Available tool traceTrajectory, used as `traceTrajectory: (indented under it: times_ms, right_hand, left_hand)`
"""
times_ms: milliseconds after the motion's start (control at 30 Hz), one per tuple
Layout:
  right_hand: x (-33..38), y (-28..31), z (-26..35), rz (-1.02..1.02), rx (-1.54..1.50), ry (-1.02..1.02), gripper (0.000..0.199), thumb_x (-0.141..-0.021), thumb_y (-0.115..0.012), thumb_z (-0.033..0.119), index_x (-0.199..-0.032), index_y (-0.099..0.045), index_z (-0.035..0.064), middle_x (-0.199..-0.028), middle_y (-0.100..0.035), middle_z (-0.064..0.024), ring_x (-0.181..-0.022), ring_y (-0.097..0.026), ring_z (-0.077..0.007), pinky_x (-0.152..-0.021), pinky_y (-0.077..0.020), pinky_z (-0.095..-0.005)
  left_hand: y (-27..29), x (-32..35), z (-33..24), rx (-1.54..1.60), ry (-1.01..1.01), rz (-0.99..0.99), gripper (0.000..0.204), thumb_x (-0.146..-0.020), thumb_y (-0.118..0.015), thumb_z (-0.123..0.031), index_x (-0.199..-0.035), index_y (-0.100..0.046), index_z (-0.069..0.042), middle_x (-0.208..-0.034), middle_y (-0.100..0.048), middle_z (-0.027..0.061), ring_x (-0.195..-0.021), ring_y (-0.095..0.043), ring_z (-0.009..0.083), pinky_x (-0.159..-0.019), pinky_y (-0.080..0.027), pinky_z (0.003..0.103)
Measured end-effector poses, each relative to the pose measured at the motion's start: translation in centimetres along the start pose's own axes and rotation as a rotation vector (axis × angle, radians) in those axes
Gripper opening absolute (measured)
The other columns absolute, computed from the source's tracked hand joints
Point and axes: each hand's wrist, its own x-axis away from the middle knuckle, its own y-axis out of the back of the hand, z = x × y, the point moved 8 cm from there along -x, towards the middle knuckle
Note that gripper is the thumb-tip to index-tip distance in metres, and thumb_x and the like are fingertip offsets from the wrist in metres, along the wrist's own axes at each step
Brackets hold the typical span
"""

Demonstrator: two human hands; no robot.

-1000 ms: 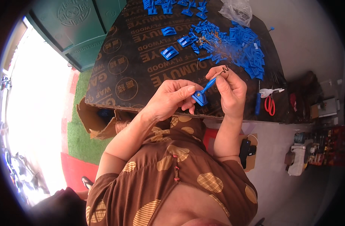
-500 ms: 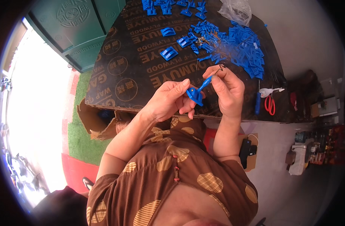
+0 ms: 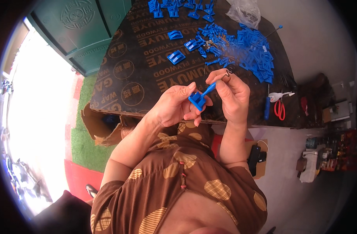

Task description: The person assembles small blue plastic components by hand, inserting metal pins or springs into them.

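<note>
Just above the table's near edge, my left hand (image 3: 171, 104) pinches a small blue plastic base (image 3: 196, 101) between thumb and fingers. A slim blue stem (image 3: 210, 89) rises from this base toward the right, seemingly joined to it. The thumb and fingertips of my right hand (image 3: 233, 97) close on the stem's upper end. Out of that end sticks a thin dark wire (image 3: 228, 73) with a wavy bend, lying against the right fingers. Exactly how stem and base fit together is too small to tell.
Beyond my hands lies a heap of blue plastic parts (image 3: 254, 50) with thin metal pins. Separate blue bases (image 3: 176, 57) sit left of it, assembled blue pieces (image 3: 173, 10) farther back. A clear plastic bag (image 3: 244, 13), red-handled scissors (image 3: 279, 110) and a blue-handled tool (image 3: 267, 109) lie rightward.
The blue base has turned in my left fingers and shifted slightly left. My right hand has moved a little left with the stem, which now slants lower.
</note>
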Motion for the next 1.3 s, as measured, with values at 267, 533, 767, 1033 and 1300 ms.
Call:
traceTrajectory:
  times_ms: [267,533,767,1033,1300]
  right_hand:
    - [0.1,0.0,0.0,-0.013,-0.033,-0.011,0.009,-0.093,-0.058,0.004,-0.094,-0.062,-0.0040,-0.093,-0.061,-0.0058,-0.080,-0.051,-0.0073,-0.070,-0.0420,-0.0217]
    - [0.2,0.6,0.1,-0.014,0.010,-0.007,0.010,-0.093,-0.057,0.004,-0.094,-0.063,-0.0046,-0.093,-0.061,-0.0062,-0.082,-0.052,-0.0082,-0.072,-0.0420,-0.0221]
    - [0.3,0.7,0.2,-0.015,0.015,-0.002,0.010,-0.093,-0.057,0.003,-0.094,-0.063,-0.0046,-0.094,-0.061,-0.0063,-0.083,-0.052,-0.0086,-0.073,-0.0422,-0.0223]
    - [0.3,1.2,0.0,-0.056,0.028,-0.009,0.009,-0.092,-0.057,0.001,-0.092,-0.063,-0.0050,-0.093,-0.061,-0.0053,-0.079,-0.051,-0.0067,-0.069,-0.0408,-0.0213]
    - [0.3,1.5,-0.1,-0.099,0.085,-0.056,0.009,-0.091,-0.058,0.002,-0.091,-0.063,-0.0056,-0.091,-0.061,-0.0045,-0.077,-0.050,-0.0062,-0.066,-0.0399,-0.0206]
  left_hand:
    - [0.0,-0.2,-0.2,0.011,-0.019,-0.002,0.051,-0.100,-0.045,-0.040,-0.106,-0.057,0.009,-0.073,-0.060,0.0162,-0.045,-0.044,0.0127,-0.055,-0.053,0.038]
    - [0.4,-0.3,-0.3,-0.010,-0.081,-0.050,0.041,-0.097,-0.052,-0.034,-0.103,-0.057,0.006,-0.078,-0.060,0.0129,-0.054,-0.048,0.0131,-0.060,-0.053,0.037]
    - [0.3,-0.3,-0.5,-0.026,-0.114,-0.053,0.041,-0.096,-0.055,-0.034,-0.104,-0.056,0.006,-0.076,-0.057,0.0090,-0.056,-0.048,0.0133,-0.063,-0.052,0.037]
    - [-0.6,0.0,-0.9,-0.035,-0.145,0.035,0.049,-0.086,-0.071,-0.023,-0.119,-0.049,0.006,-0.082,-0.057,0.0059,-0.065,-0.052,0.0119,-0.070,-0.054,0.034]
    - [-0.4,0.2,-1.0,-0.094,-0.128,-0.062,0.059,-0.077,-0.080,-0.019,-0.121,-0.047,0.003,-0.087,-0.055,0.0056,-0.066,-0.051,0.0133,-0.071,-0.051,0.037]
